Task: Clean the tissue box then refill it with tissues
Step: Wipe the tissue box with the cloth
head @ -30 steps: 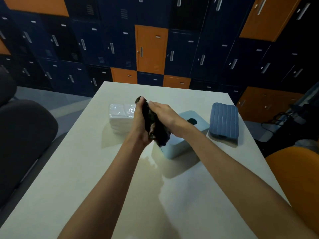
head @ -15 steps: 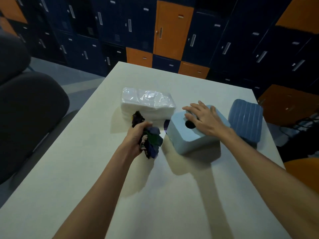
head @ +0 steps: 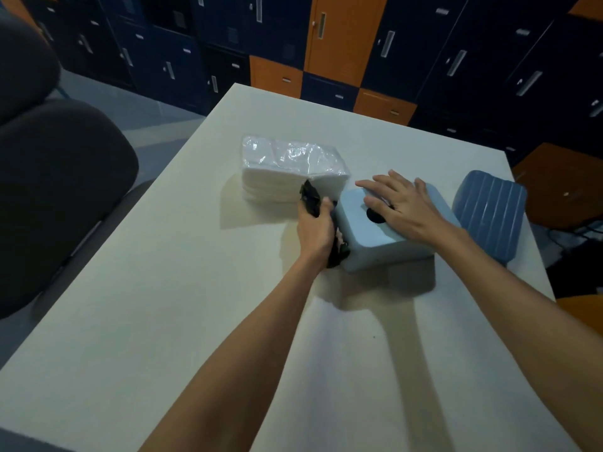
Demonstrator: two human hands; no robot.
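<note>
Far left, a dark chair (head: 55, 177) sits beside the white table (head: 182, 305), well clear of the action. On the table, left of centre and towards the far side, there's the pack of tissues (head: 292, 169), a white stack in clear shiny wrap, lying flat with its long side running left to right. Right at its near right corner comes the left hand (head: 316, 228), fingers curled tight around a dark cloth (head: 311, 199); one end of the cloth pokes up past the knuckles, the other bunches out below the palm, and it is pressed against the left wall of the tissue box (head: 385, 238). That box is pale blue with rounded corners, sitting on the table just right of the pack, turned a little so its long axis runs from near left to far right. A dark opening (head: 375, 216) shows in its top face; what is inside cannot be made out. The right hand (head: 403, 205) lies flat across the top, fingers spread and pointing left, covering the far right part of the lid and the edge of the opening. Just beside the box on the right, near the table's right edge, lies a darker blue ribbed lid-like piece (head: 487, 212), apart from both hands. Blue and orange lockers (head: 342, 44) fill the far wall.
</note>
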